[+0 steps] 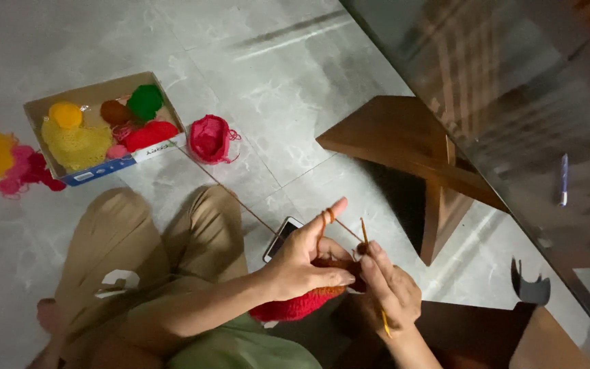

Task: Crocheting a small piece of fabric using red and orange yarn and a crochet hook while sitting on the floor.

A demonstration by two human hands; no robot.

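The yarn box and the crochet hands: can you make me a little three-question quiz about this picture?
1. True or false: the cardboard box holds only one colour of yarn.
2. Which hand holds the crochet hook? A. left hand B. right hand
3. What flat thing lies on the floor tiles just beyond the left hand?

Key:
1. False: yellow, green, brown and red yarn show.
2. B. The left hand has orange yarn looped over its raised forefinger and pinches the red crochet piece.
3. A phone.
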